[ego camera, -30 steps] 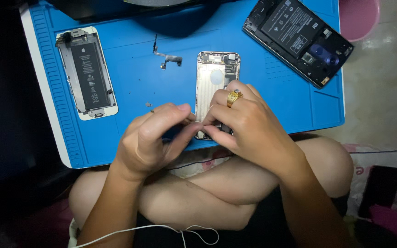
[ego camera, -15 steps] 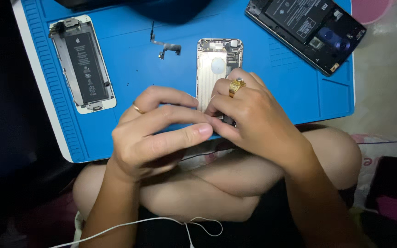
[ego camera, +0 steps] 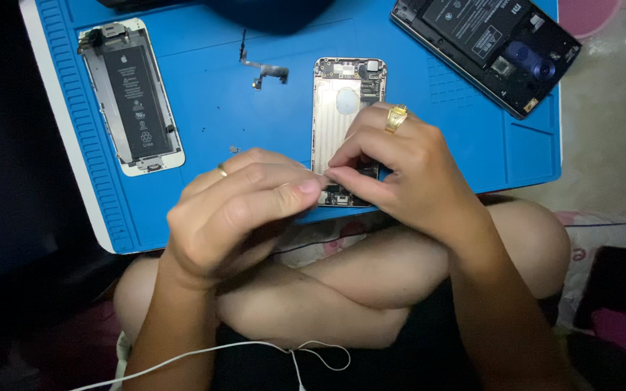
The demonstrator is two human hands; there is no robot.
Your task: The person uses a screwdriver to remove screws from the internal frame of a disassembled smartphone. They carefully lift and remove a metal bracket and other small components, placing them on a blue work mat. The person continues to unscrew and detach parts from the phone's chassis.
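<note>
Blue mat (ego camera: 269, 137) sits over the person's crossed legs. Its near edge runs just under both hands, and its left edge, with a white border, slants down to the near-left corner. The right edge stops short of the pale floor (ego camera: 610, 130).

Open room: a bare mat strip lies between the phone with battery (ego camera: 130, 94) at far left and the gold phone shell (ego camera: 345, 119) in the middle. Only a small loose cable part (ego camera: 264, 71) and a few specks lie there. A second bare patch lies right of the shell, below the black phone (ego camera: 488, 45), which lies opened and angled at the far-right corner. Near side is tight: the hands sit right at the mat edge.

Left hand (ego camera: 237, 217): fingers curled together, thumb and forefinger tips pressed close and meeting the right hand's fingertips. Whether it pinches something small there, cannot tell; the spot is blurred. Thin ring on one finger.

Right hand (ego camera: 407, 170): fingers bent and bunched, tips down on the lower half of the gold shell, covering it. It looks like a pinch, but what it grips is hidden. Gold ring (ego camera: 395, 118) on one finger.

The shell lies flat and upright on the mat, with its bottom end at the near edge. A white cord (ego camera: 255, 351) runs across the lap.
</note>
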